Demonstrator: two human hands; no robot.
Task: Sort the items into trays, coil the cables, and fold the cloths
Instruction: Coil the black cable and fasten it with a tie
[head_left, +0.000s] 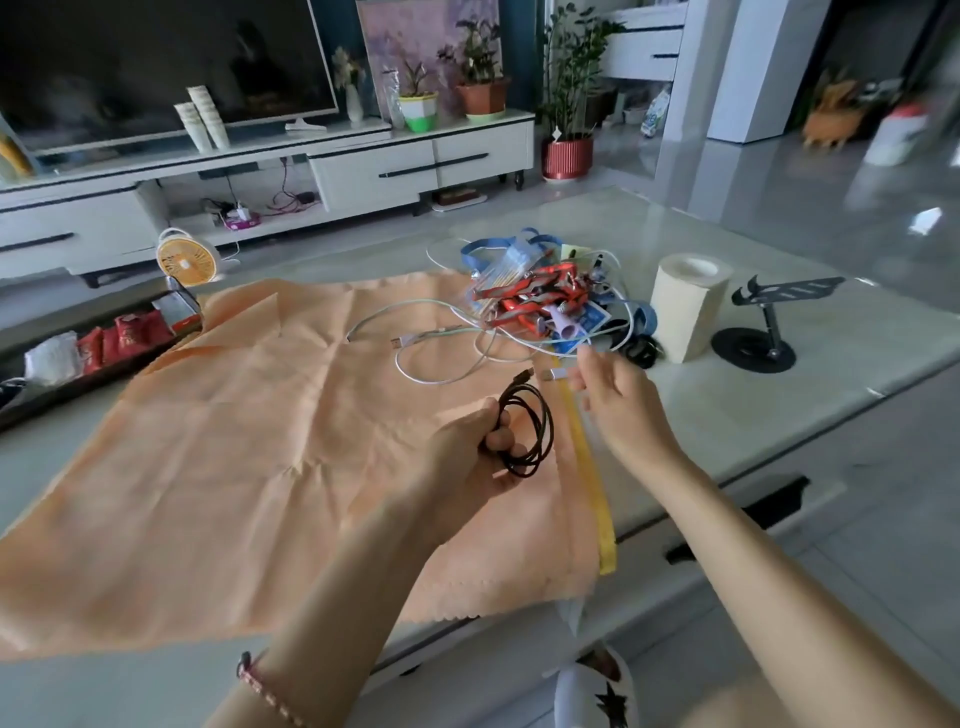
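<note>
My left hand (467, 441) grips the coiled thin black cable (525, 434), fingers curled round one side of the loops, above the near right part of the wide peach-orange cloth (234, 441). My right hand (618, 400) reaches just to its right, fingertips at the pale plug end of the flat yellow cable (592, 478) that runs along the cloth's right edge. Whether they pinch it I cannot tell.

To do this well, I judge the black coil needs its loose plug end tucked so the loops hold. It should then be set down away from the tangle before I draw the yellow one straight.

That tangled heap of red, blue and white cords (535, 296) lies farther off, with a loose white cable (441, 371) looping over the cloth. The pale glossy table (727, 415) also carries a cream paper roll (685, 306) and a black phone stand (763, 332) to the right, and a dark tray of packets (52, 395) at the far left.

Beyond are a tiled floor, a small orange fan (186, 258), a white television cabinet (363, 171) and potted plants.
</note>
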